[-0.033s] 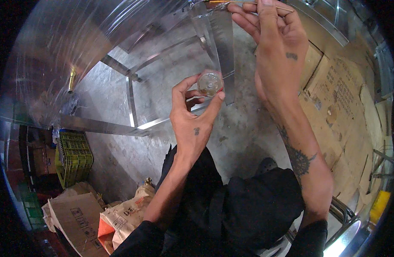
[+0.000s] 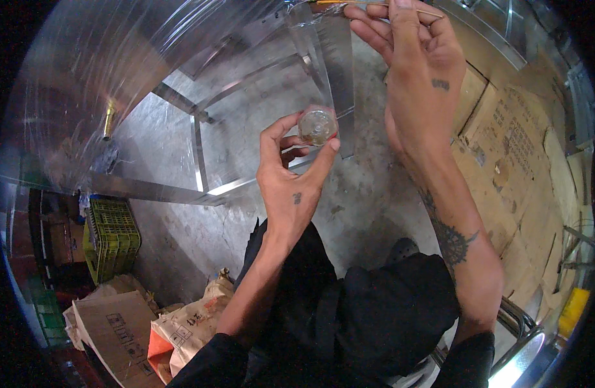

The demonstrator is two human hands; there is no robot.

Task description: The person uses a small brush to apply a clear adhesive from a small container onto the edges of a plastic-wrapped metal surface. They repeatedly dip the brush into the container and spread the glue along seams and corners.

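Near the middle, my left hand [image 2: 287,165] is closed around a small clear round jar [image 2: 317,127], its fingers and thumb on opposite sides. A little pale brownish stuff shows through the jar, too blurred to name. Higher up and to the right, my right hand [image 2: 423,58] pinches a thin stick [image 2: 333,2] between thumb and fingers, its other fingers loosely bent. The stick is partly orange and runs left along the top edge. Its left end meets a shiny clear plastic sheet, and whether it touches it I cannot tell.
Clear plastic film [image 2: 161,48] stretches over a metal frame [image 2: 197,152] at the upper left. A yellow-green crate [image 2: 113,239] stands at the left. Cardboard [image 2: 113,333] and a brown paper bag [image 2: 197,320] lie lower left. Flattened cardboard [image 2: 504,155] covers the right side.
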